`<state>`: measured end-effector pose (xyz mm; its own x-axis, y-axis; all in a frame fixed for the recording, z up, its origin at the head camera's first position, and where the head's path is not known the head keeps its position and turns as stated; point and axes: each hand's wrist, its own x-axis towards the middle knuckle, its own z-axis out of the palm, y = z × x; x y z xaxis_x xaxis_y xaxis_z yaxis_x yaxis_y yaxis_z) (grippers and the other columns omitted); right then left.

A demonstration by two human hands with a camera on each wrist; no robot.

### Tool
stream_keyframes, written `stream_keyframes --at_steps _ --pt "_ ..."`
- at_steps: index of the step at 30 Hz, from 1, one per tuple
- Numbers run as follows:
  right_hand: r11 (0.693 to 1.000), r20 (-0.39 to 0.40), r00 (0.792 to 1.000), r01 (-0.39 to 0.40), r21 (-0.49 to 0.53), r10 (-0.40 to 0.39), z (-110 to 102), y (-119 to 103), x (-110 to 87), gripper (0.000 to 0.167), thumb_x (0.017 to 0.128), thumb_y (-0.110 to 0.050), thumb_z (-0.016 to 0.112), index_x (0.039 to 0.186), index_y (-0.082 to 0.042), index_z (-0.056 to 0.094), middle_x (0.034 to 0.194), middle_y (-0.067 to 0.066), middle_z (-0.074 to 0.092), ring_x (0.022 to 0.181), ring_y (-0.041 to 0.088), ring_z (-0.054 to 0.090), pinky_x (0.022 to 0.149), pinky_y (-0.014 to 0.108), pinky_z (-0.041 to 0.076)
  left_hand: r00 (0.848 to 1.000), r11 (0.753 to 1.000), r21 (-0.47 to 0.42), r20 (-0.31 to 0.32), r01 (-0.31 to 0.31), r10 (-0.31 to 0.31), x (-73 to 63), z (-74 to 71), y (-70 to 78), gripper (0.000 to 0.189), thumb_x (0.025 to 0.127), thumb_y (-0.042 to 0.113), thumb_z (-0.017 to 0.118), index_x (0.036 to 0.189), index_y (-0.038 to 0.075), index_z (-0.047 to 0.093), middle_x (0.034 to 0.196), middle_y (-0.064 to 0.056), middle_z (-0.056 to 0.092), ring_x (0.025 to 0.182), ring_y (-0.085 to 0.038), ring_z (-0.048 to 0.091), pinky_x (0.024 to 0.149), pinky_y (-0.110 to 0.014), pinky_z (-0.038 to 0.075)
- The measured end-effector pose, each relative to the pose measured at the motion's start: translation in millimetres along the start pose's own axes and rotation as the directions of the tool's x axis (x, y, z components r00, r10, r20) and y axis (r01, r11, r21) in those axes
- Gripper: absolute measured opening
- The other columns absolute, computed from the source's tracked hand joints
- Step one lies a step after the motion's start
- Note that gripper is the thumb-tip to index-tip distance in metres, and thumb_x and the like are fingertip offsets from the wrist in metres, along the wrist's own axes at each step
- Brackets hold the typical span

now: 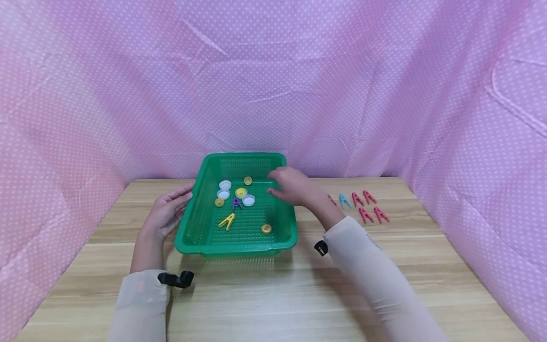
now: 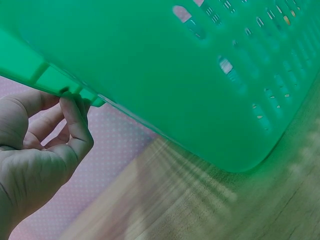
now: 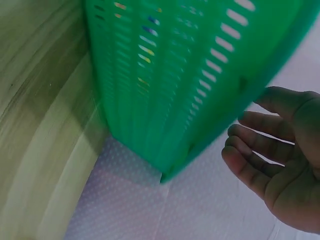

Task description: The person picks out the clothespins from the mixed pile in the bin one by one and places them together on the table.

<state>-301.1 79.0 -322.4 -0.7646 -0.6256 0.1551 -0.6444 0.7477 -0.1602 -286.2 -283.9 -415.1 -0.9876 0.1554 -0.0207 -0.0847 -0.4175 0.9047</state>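
Pink dotted cloth (image 1: 273,95) hung behind a pale wooden bench (image 1: 248,304). On the bench's far part, a little left of the middle, was a green basket (image 1: 232,249). The left hand (image 1: 167,213) pinched the basket's left rim between thumb and fingers. Across from it, the right hand (image 1: 295,187) was at the right rim, its fingers loosely bent and parted; whether a fingertip touched the rim could not be told. White caps (image 1: 249,201), a yellow cap (image 1: 241,192) and gold caps (image 1: 266,229) lay inside, with a purple clip (image 1: 237,204) near the yellow cap and a yellow clip (image 1: 227,221) nearer. Right of the basket lay red clips (image 1: 365,215) and a blue clip (image 1: 344,201), one red clip partly hidden by the right arm (image 1: 331,213).
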Motion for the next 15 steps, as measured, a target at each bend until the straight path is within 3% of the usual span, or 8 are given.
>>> stream_keyframes --at_steps 6,15 --pt "0.997 0.101 0.992 0.078 0.009 -0.078 14.1 -21.0 18.6 0.042 0.101 -0.026 0.069 0.135 -0.002 0.064 0.132 0.013 0.067 0.123 0.027 0.061 0.104 0.04 0.053 1.0 1.0 0.003 -0.002 0.001 -0.001 0.3 -1.7 0.3 0.03 0.102 -0.001 0.061 0.129 0.007 0.071 0.118 0.001 0.073 0.1 -0.011 0.072 0.083 -0.023 0.06" --pt "0.96 0.115 0.955 0.265 0.09 -0.274 40.3 -31.2 40.7 0.039 0.099 -0.023 0.071 0.134 -0.005 0.065 0.13 0.009 0.069 0.121 0.022 0.062 0.104 0.035 0.052 1.0 1.0 0.013 -0.007 0.0 0.0 -0.1 -2.1 1.1 0.032 0.102 -0.002 0.058 0.131 0.006 0.07 0.118 0.002 0.073 0.1 -0.01 0.072 0.084 -0.023 0.06"
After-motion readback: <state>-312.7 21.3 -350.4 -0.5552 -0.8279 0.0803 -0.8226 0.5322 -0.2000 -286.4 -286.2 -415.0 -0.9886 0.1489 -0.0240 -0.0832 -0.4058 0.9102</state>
